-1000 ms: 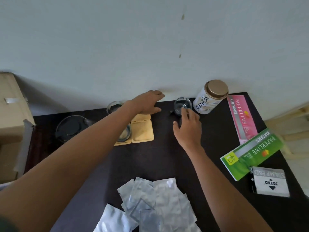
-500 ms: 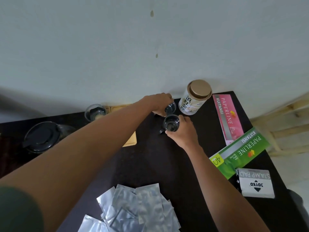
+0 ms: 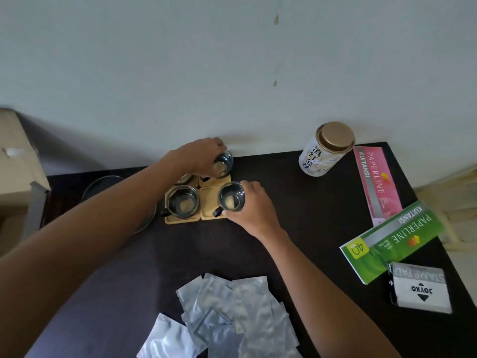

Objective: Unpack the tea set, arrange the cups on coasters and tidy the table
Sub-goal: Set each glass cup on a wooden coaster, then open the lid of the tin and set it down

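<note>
Both hands grip glass cups: the right hand (image 3: 251, 208) holds a near cup (image 3: 230, 200) over the near right coaster (image 3: 209, 202), the left hand (image 3: 198, 157) a far cup (image 3: 222, 164) over the far coaster (image 3: 215, 180). Best lower each level, centred, handles aligned, then let go gently.

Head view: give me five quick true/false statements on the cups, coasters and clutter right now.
1. The right hand grips a glass cup over the near right coaster. True.
2. The left hand holds nothing. False: it grips a glass cup over the far right coaster.
3. The near left coaster carries a cup. True.
4. The tin has its lid off. False: its gold lid is on.
5. The foil packets lie beyond the coasters, by the wall. False: they lie at the near edge.
</note>
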